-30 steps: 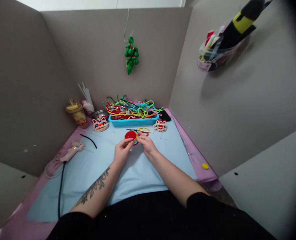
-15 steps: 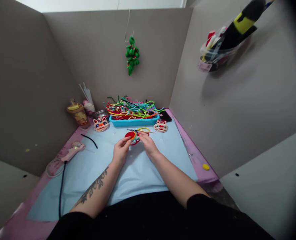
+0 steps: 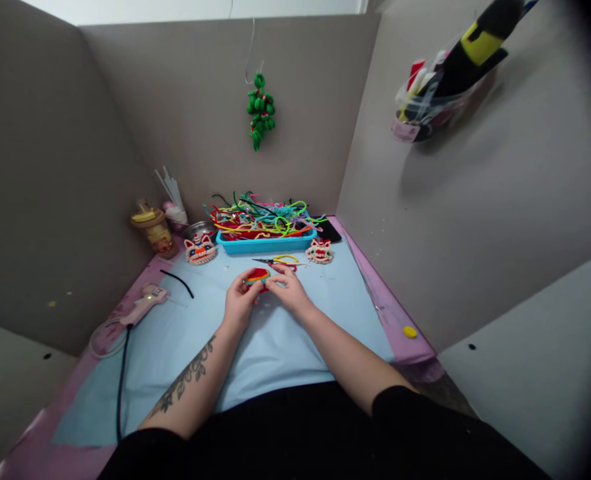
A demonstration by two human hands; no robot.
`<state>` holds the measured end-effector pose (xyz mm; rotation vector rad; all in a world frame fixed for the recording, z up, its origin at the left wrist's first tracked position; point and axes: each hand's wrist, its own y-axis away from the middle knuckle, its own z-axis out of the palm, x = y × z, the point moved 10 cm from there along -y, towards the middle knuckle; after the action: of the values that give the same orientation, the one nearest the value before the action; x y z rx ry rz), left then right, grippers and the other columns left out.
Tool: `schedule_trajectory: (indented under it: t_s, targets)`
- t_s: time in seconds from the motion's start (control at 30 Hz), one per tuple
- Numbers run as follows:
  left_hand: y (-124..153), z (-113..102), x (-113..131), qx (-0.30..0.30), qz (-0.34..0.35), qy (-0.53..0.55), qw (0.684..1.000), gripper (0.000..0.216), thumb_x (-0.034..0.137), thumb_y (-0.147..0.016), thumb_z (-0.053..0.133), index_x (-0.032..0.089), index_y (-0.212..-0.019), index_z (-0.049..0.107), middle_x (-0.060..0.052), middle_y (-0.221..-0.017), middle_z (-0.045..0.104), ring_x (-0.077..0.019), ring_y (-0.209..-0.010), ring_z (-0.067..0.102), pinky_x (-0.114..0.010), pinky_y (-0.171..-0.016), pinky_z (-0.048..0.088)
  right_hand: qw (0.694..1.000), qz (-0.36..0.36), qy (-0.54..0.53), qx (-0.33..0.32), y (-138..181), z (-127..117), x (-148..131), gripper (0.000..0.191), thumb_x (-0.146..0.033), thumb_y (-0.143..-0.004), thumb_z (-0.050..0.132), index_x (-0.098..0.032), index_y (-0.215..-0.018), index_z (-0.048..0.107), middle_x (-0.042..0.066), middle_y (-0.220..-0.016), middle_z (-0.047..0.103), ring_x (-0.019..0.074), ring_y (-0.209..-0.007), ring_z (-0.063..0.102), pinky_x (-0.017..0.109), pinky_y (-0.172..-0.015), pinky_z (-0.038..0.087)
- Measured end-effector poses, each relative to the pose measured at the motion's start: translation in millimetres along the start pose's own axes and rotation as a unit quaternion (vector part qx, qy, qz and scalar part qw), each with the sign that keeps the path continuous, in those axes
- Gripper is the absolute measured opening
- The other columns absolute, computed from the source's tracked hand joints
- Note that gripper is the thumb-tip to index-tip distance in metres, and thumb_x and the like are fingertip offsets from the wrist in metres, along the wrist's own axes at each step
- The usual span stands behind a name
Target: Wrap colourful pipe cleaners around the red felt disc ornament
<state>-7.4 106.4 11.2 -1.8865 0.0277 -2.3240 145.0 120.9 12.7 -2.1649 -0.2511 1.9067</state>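
Note:
Between my hands is a small pipe-cleaner piece [image 3: 259, 274], red with orange and teal bands, partly hidden by fingers. My left hand [image 3: 238, 297] is closed on its left side, thumb in front and fingers behind. At its right edge, my right hand [image 3: 290, 293] pinches it with thumb and fingertips; the exact contact is hard to make out. Just beyond my right fingers lie scissors [image 3: 284, 259] with yellow and red handles, blades pointing left.
A blue tray [image 3: 265, 246] heaped with coloured pipe cleaners stands at the back. Lion-face pieces flank it, one left [image 3: 200, 249], one right [image 3: 320, 251]. A pink glue gun [image 3: 145, 303], a black pipe cleaner [image 3: 178, 283] and a drink cup [image 3: 155, 232] are at left.
The pipe-cleaner piece has been turned and tilted between my hands. My right fingers have come in from a flatter pose to a pinch at its edge. The view has shifted slightly.

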Motion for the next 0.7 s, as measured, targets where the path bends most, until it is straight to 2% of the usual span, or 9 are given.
schedule_trajectory:
  t_s: [0.1,0.2,0.33,0.43,0.53,0.63,0.7]
  targets:
    - [-1,-3,0,0.007,0.003,-0.011,1.0,0.044,0.036,-0.061,0.077,0.013,-0.097,0.067,0.0,-0.065,0.064,-0.0034,-0.039,0.037,-0.019,-0.039,0.029,1.0,-0.009,0.02,-0.005,2,1,-5,0.023,-0.042,-0.07,0.068,-0.022,-0.078,0.074,0.011,-0.123,0.055,0.026,-0.122,0.047,0.041,-0.107,0.029]
    - [-2,-4,-1,0.008,0.006,-0.015,1.0,0.038,0.035,-0.061,0.077,0.013,-0.092,0.068,0.002,-0.057,0.061,-0.0035,-0.038,0.036,-0.019,-0.038,0.027,0.996,0.044,-0.073,-0.023,0,5,5,0.022,-0.043,-0.066,0.07,-0.022,-0.073,0.074,0.009,-0.123,0.056,0.0256,-0.122,0.047,0.038,-0.107,0.028]
    - [-2,-5,0,0.008,0.017,-0.028,0.999,0.035,0.032,-0.061,0.077,0.013,-0.089,0.068,0.004,-0.054,0.058,-0.004,-0.038,0.038,-0.018,-0.039,0.028,0.981,0.103,-0.161,-0.033,-2,10,18,0.023,-0.042,-0.059,0.074,-0.021,-0.067,0.074,0.006,-0.116,0.061,0.0269,-0.118,0.049,0.037,-0.104,0.031]
    - [-2,-4,1,0.004,0.027,-0.038,0.999,0.033,0.031,-0.061,0.077,0.013,-0.087,0.068,0.003,-0.056,0.059,-0.0044,-0.041,0.04,-0.018,-0.041,0.031,0.972,0.132,-0.19,-0.039,-2,14,23,0.022,-0.042,-0.06,0.071,-0.022,-0.066,0.073,0.005,-0.105,0.067,0.0263,-0.106,0.056,0.038,-0.094,0.039]
    - [-2,-4,1,0.002,0.027,-0.044,0.999,0.033,0.031,-0.061,0.077,0.013,-0.087,0.068,0.005,-0.051,0.055,-0.0045,-0.04,0.039,-0.018,-0.04,0.029,0.965,0.147,-0.213,-0.041,-1,15,25,0.017,-0.037,-0.057,0.073,-0.02,-0.061,0.072,0.004,-0.096,0.069,0.0248,-0.096,0.059,0.037,-0.09,0.04]
    - [-1,-4,0,-0.001,0.02,-0.044,0.999,0.034,0.033,-0.062,0.076,0.013,-0.089,0.067,0.006,-0.046,0.051,-0.0043,-0.037,0.036,-0.017,-0.038,0.026,0.963,0.146,-0.224,-0.023,-1,11,26,0.015,-0.034,-0.055,0.075,-0.02,-0.058,0.07,0.005,-0.091,0.068,0.0255,-0.1,0.058,0.037,-0.091,0.038]
    - [-1,-2,-1,-0.004,0.014,-0.041,0.999,0.035,0.033,-0.062,0.076,0.013,-0.089,0.067,0.006,-0.046,0.051,-0.004,-0.036,0.035,-0.017,-0.037,0.025,0.964,0.137,-0.23,0.001,-2,5,27,0.015,-0.033,-0.054,0.076,-0.02,-0.058,0.069,0.006,-0.095,0.068,0.0259,-0.105,0.055,0.037,-0.094,0.036]
